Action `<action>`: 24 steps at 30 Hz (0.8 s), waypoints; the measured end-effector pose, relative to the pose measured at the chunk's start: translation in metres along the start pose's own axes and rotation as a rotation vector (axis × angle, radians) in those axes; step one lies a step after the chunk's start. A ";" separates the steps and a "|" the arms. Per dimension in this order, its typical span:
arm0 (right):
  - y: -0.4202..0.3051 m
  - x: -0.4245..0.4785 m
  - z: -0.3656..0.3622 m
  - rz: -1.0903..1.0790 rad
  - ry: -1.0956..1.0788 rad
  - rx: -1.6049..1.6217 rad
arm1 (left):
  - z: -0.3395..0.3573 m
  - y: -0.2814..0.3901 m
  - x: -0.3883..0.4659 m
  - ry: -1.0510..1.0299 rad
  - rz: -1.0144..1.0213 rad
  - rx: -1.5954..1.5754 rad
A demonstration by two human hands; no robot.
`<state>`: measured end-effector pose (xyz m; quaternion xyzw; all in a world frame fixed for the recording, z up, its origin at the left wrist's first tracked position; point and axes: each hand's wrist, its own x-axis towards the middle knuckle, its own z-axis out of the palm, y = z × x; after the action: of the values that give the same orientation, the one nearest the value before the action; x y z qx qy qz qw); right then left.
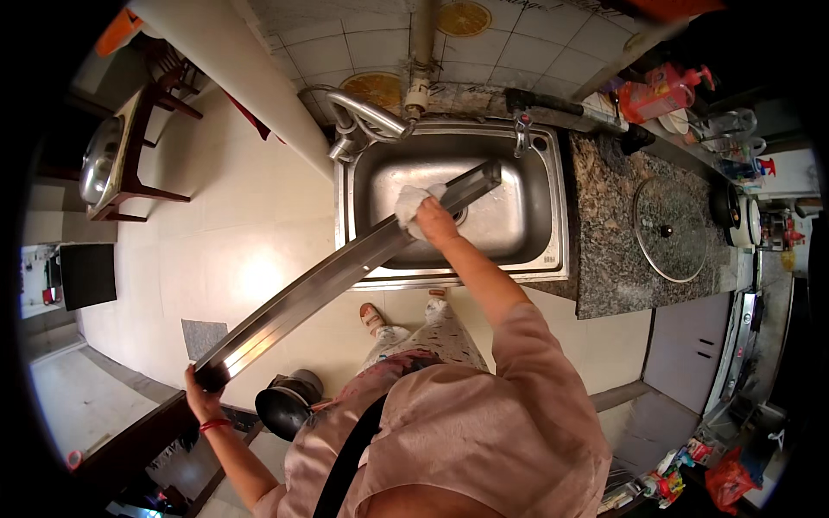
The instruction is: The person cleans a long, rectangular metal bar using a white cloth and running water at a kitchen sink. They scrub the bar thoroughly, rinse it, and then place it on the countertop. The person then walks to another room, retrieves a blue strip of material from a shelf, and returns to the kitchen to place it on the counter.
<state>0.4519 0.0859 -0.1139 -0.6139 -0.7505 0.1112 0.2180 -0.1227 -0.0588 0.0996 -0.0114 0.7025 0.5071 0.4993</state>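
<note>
A long metal channel (pixel 317 278) slants from the lower left up into a stainless steel sink (pixel 395 168). Its far end rests or hovers over the basin near the drain; which of the two I cannot tell. At the lower-left end, my left hand (pixel 204 396) grips the channel, with a red band on that wrist. My right hand (pixel 435 222) presses a white cloth (pixel 409 206) onto the channel above the sink's front part. Behind the basin stand a curved steel faucet (pixel 369 113) and a small tap (pixel 522 133).
Right of the sink, a granite counter (pixel 609 259) bears a glass pot lid (pixel 670 230). A pink pump bottle (pixel 660 94) stands on the ledge behind. A black pan (pixel 283 411) is low beside my legs. At left is a wooden table (pixel 133 149) with a metal dome (pixel 102 162).
</note>
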 end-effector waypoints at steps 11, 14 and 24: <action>-0.031 0.007 0.022 0.065 -0.006 0.353 | 0.082 0.000 -0.061 0.647 1.022 1.825; -0.022 0.007 0.032 0.018 -0.019 0.367 | 0.162 -0.057 -0.081 0.121 1.130 1.960; -0.017 0.000 -0.013 0.397 0.170 0.839 | 0.232 -0.118 -0.033 -0.317 1.101 2.218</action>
<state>0.4432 0.0809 -0.0952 -0.6115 -0.4882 0.3937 0.4824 0.1156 0.0353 0.0430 0.7720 0.5945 -0.2212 0.0405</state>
